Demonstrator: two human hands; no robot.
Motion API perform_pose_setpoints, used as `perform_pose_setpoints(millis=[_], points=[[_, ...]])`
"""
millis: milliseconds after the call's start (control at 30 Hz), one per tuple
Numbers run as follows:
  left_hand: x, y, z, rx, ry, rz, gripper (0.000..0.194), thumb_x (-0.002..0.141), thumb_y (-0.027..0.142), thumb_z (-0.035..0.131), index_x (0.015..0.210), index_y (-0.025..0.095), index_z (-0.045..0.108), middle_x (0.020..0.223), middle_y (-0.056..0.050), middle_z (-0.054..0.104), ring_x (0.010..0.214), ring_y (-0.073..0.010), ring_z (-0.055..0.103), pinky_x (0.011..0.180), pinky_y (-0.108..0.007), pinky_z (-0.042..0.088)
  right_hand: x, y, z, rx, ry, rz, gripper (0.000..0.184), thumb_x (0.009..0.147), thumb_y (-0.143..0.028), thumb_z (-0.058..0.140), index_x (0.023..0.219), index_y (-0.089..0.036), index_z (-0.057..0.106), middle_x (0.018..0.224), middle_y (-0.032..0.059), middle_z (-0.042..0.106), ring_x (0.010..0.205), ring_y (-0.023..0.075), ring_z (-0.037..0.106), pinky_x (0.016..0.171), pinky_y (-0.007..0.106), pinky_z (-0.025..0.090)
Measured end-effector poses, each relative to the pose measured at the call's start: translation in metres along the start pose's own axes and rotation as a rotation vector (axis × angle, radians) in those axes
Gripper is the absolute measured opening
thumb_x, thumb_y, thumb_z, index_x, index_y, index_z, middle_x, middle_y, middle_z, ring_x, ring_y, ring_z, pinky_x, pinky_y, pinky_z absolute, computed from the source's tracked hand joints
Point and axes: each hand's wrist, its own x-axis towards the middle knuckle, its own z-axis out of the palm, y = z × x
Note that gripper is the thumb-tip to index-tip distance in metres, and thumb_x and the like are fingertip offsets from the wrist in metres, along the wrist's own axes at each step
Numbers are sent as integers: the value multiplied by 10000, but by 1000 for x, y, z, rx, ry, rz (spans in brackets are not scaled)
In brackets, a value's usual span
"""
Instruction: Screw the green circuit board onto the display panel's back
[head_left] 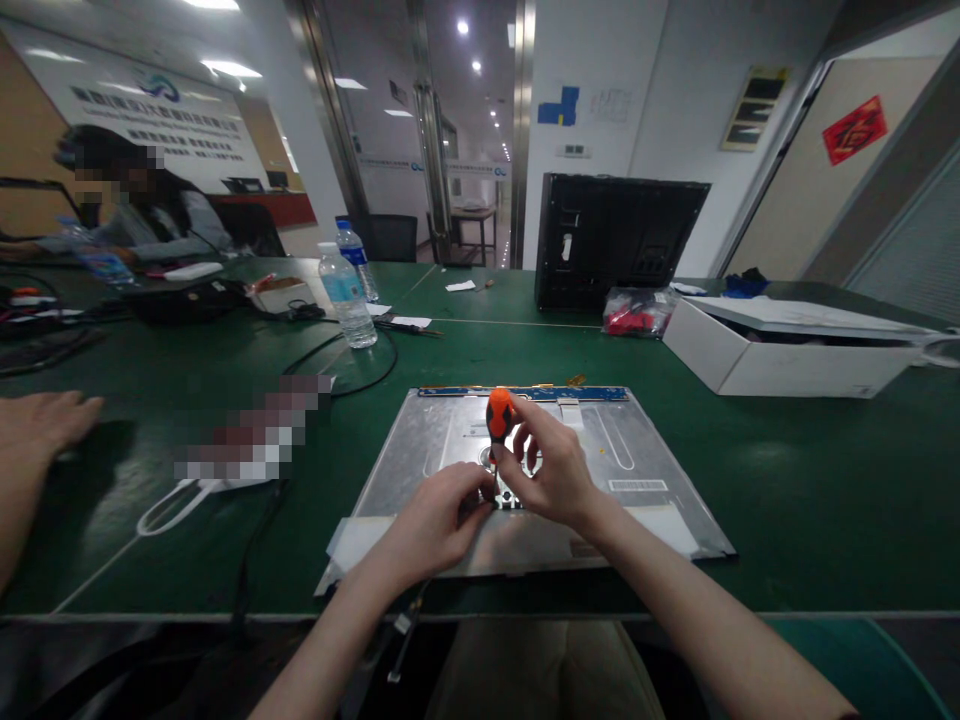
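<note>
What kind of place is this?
Probably an office, used here as a small workshop. There's a big lettered sign on the wall, tall glass doors, and a long green table where someone holds a screwdriver over a flat metal panel.

Screwdriver tip was hidden at the left hand. Metal panel was partly covered; its label was too small to read. Left edge cut off another person's forearm. Strapped item on the desk was pixelated, wall sign blurred.
</note>
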Motion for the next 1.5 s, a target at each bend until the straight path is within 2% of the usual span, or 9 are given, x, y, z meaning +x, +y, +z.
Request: perform_pose_setpoints(millis=[233, 367, 567, 733, 867, 967, 1100, 1267, 1500], points=[[-1, 1, 0, -4, 8, 4, 152, 810, 104, 493, 877, 182, 605, 857, -43, 662, 786, -185, 597, 711, -286, 446, -1, -2, 0, 61, 2, 43, 679, 866, -194, 553, 1469, -243, 245, 921, 11, 659, 537, 78, 562, 472, 192, 445], [0, 2, -1, 3, 12, -4, 144, 803, 100, 494, 850, 180, 604, 819, -38, 654, 763, -183, 593, 687, -279, 437, 0, 0, 0, 31, 9, 17, 660, 865, -285, 632, 1434, -265, 299, 855, -20, 644, 510, 74, 544, 459, 184, 436], [-1, 0, -1, -15, -8, -1, 147, 821, 126, 499, 891, 187, 613, 868, -48, 675, 806, -193, 607, 723, -295, 452, 0, -4, -1, 31, -2, 52, 674, 840, -165, 563, 1456, -238, 300, 755, -35, 585, 531, 92, 546, 491, 199, 458], [-1, 0, -1, -15, -12, -5, 148, 830, 138, 499, 906, 189, 615, 877, -52, 672, 822, -197, 605, 732, -301, 459, -3, -2, -1, 83, 5, 71, 754, 819, -150, 544, 1486, -245, 206, 819, -17, 592, 584, 102, 552, 502, 203, 455], [-1, 0, -1, -9, 5, -3, 116, 815, 125, 500, 844, 183, 596, 826, -43, 654, 780, -187, 592, 691, -285, 444, -2, 0, 2, 57, 29, 21, 678, 863, -241, 604, 1440, -257, 249, 798, -38, 573, 532, 84, 529, 460, 189, 422], [-1, -1, 0, 1, 2, -14, 120, 812, 120, 503, 850, 183, 597, 813, -35, 648, 761, -178, 586, 676, -275, 436, 0, 0, 2, 29, 19, 15, 598, 887, -288, 610, 1407, -267, 315, 854, -19, 605, 508, 74, 512, 448, 197, 436], [-1, -1, 0, -6, -9, -20, 141, 814, 126, 501, 875, 184, 614, 847, -45, 662, 791, -187, 595, 701, -283, 451, 0, -2, 0, 23, -26, 33, 630, 896, -222, 565, 1460, -259, 288, 865, -4, 621, 527, 84, 525, 484, 214, 473], [-1, 1, -1, -18, -10, -10, 140, 823, 144, 497, 873, 187, 621, 862, -53, 668, 809, -195, 597, 714, -294, 464, -2, -4, -2, 88, -21, 61, 734, 855, -150, 529, 1503, -242, 197, 787, -24, 584, 545, 93, 533, 484, 197, 452], [-2, -2, 1, -1, 10, -8, 105, 809, 120, 506, 823, 185, 587, 802, -31, 644, 739, -173, 583, 664, -275, 430, 0, 0, 1, 19, -2, 22, 653, 889, -313, 621, 1463, -266, 313, 792, -33, 601, 500, 80, 499, 469, 203, 443]])
